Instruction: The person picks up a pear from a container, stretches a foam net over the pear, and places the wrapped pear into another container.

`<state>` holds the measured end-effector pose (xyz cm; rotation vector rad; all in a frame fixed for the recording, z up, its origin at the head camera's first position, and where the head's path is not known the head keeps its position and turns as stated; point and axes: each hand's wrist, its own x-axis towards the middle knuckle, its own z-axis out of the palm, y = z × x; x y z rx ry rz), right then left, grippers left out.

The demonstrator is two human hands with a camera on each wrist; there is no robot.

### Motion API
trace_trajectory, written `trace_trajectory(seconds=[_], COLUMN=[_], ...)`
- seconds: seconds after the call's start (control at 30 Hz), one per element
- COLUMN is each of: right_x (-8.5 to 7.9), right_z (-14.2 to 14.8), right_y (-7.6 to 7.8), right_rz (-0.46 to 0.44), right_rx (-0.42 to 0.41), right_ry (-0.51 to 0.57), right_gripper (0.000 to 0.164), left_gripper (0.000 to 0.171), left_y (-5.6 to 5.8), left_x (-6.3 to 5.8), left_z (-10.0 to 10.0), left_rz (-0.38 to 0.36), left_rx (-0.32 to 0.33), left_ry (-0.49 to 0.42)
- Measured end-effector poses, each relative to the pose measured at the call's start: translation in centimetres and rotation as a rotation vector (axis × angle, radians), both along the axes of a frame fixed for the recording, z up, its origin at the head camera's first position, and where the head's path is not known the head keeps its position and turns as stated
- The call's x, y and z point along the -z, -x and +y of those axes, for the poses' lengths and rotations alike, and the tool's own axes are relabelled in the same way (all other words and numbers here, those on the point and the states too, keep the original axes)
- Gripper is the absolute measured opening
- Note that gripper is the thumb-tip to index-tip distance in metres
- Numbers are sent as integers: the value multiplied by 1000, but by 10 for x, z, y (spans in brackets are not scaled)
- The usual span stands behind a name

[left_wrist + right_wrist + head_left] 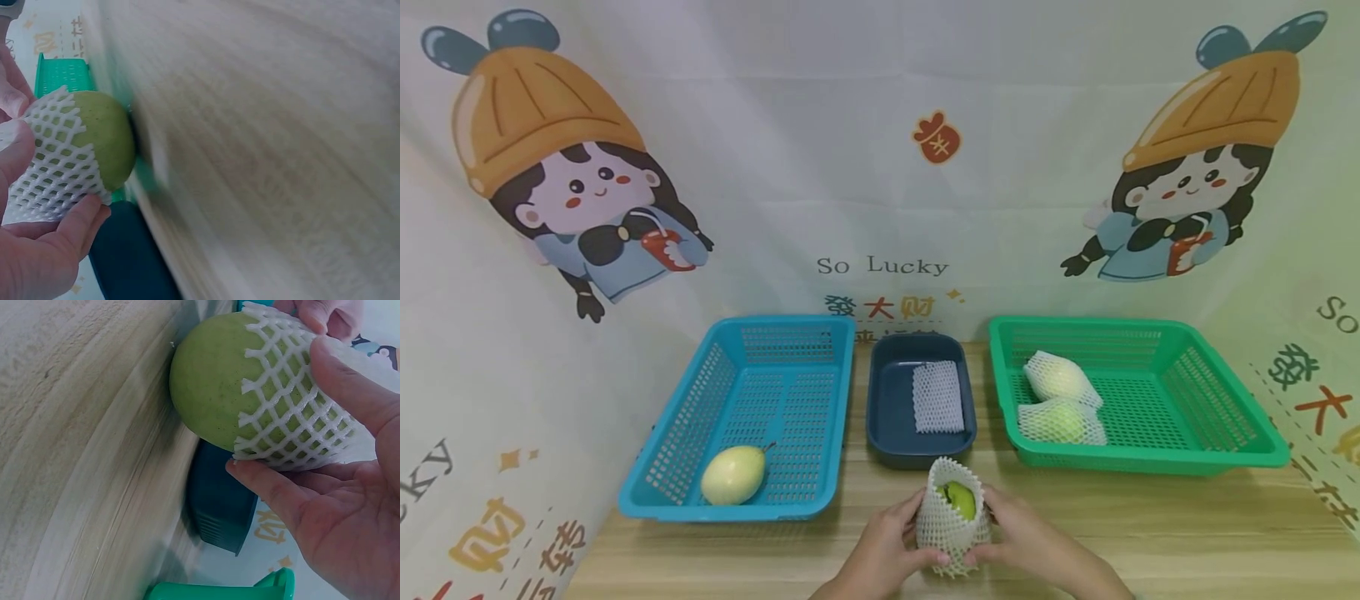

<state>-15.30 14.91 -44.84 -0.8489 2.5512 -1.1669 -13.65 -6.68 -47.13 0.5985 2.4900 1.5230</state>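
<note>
Both hands hold a green pear [209, 381] inside a white foam net sleeve [951, 533], low over the table's near middle. My left hand [883, 546] grips it from the left and my right hand [1030, 537] from the right, thumbs on the near side. In the head view the pear's upper part shows through the sleeve's open top. Both wrist views show its rounded end bare beyond the net's edge, close to the wooden surface. My left fingertips [94, 206] press at that edge of the net.
At left, a blue basket [831, 467] holds one bare yellowish pear [733, 475]. A dark blue tray [891, 408] with a flat foam net [937, 396] stands behind the hands. The green basket [1150, 458] at right contains two net-covered pears [1063, 379]. A printed cloth [880, 183] hangs behind.
</note>
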Motion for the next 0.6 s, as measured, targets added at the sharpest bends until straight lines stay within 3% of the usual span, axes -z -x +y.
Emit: trace_trajectory(seconds=[0.23, 0.6], right_x=[-1, 2], right_z=[-3, -1], right_y=[-1, -1], right_rz=[8, -72], right_rx=[44, 39], right_ry=[-79, -59], right_gripper=[91, 94], left_gripper=[80, 80], left_y=[1, 3], left_x=[9, 13], left_z=[-3, -6], left_rz=[-78, -242], left_rx=[33, 58], left_ry=[-93, -166])
